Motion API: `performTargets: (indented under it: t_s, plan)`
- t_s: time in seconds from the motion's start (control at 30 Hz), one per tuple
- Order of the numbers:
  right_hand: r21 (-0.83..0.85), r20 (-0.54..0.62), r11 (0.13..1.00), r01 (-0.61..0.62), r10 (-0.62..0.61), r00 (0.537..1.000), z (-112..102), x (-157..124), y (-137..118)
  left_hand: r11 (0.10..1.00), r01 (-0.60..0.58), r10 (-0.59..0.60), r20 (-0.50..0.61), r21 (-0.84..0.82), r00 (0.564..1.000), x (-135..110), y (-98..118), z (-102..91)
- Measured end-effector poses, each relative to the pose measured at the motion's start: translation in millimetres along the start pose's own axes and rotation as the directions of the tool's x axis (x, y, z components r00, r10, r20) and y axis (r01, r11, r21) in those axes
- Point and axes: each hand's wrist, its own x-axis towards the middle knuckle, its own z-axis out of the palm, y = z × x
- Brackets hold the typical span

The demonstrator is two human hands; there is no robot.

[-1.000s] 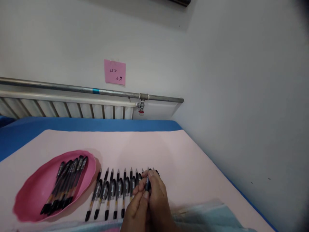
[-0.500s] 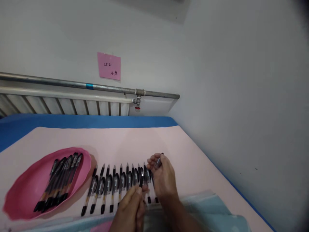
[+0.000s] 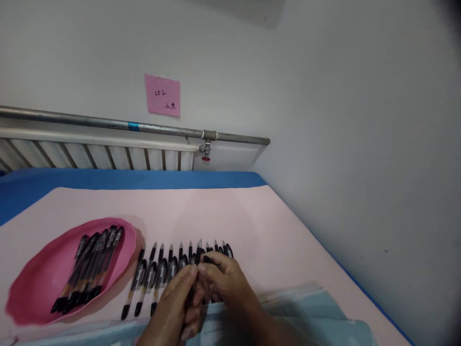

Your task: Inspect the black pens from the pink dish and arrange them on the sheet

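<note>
My left hand (image 3: 176,300) is closed, with a gel pen (image 3: 199,246) gripped in it. The pen's bare tip points up and away, and much of its barrel is hidden by my fingers. Against it my right hand (image 3: 230,281) pinches a pen cap (image 3: 207,259), whose dark end shows by the thumb; the rest is covered. The fingertips of both hands meet. Behind and left of them lies a row of uncapped pens (image 3: 139,283), tips pointing away. Dark caps (image 3: 151,274) with clips lie along their barrels. My hands hide the lower right part of the row.
At the left, a pink scalloped dish (image 3: 32,288) holds several capped pens (image 3: 91,269). Pale pink covering (image 3: 216,206) lies on the blue-edged table (image 3: 162,180). Light blue cloth (image 3: 309,312) lies along the near edge. A radiator (image 3: 118,156) and a pipe (image 3: 165,129) run along the back wall.
My right hand has moved left and down with the cap, its fingers closing. My left hand has shifted slightly left and down; both hands now meet around the pen.
</note>
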Motion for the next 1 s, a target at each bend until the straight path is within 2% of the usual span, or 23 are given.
performTargets:
  t_s: [0.07, 0.13, 0.2, 0.27, 0.33, 0.4, 0.47, 0.57, 0.63, 0.7, 1.0]
  plan:
    - [0.036, 0.049, 0.999, -0.017, 0.016, 0.999, -1, -1, -3, 1.0, -0.006, 0.005, 0.043, 0.013, 0.999, 0, -1, 1.5]
    - [0.097, 0.039, 0.995, -0.003, -0.001, 0.999, -6, -1, -7, 0.997, -0.058, 0.054, 0.07, 0.057, 0.996, 0, -3, 2.7]
    - [0.18, -0.085, 0.982, 0.063, -0.048, 0.995, -18, 1, -10, 0.982, -0.14, 0.132, 0.07, 0.128, 0.989, 0, -2, 2.0]
    - [0.181, -0.254, 0.973, 0.144, -0.095, 0.963, -37, 5, -12, 0.968, -0.175, 0.17, 0.043, 0.178, 0.985, -1, 1, -0.9]
    - [-0.008, -0.341, 0.992, 0.127, -0.122, 0.932, -62, 10, -12, 0.967, -0.174, 0.177, -0.002, 0.186, 0.984, -1, 7, -5.1]
    - [-0.268, -0.358, 0.963, 0.03, -0.129, 0.925, -83, 14, -10, 0.975, -0.145, 0.157, -0.057, 0.169, 0.986, 0, 12, -9.1]
    - [-0.498, -0.349, 0.866, -0.045, -0.153, 0.925, -97, 16, -7, 0.978, -0.125, 0.141, -0.085, 0.167, 0.986, 0, 15, -11.7]
    - [-0.725, -0.309, 0.683, -0.093, -0.201, 0.929, -102, 18, -2, 0.98, -0.089, 0.106, -0.092, 0.178, 0.99, 1, 15, -12.8]
    - [-0.807, -0.276, 0.581, -0.112, -0.203, 0.939, -100, 19, 2, 0.981, -0.062, 0.079, -0.085, 0.183, 0.993, 2, 14, -12.7]
    - [-0.845, -0.26, 0.519, -0.128, -0.189, 0.947, -99, 20, 5, 0.981, -0.035, 0.049, -0.07, 0.188, 0.996, 2, 12, -13.1]
    - [-0.888, -0.252, 0.432, -0.159, -0.169, 0.953, -94, 20, 6, 0.973, 0.0, 0.011, -0.046, 0.229, 0.999, 10, 6, -21.8]
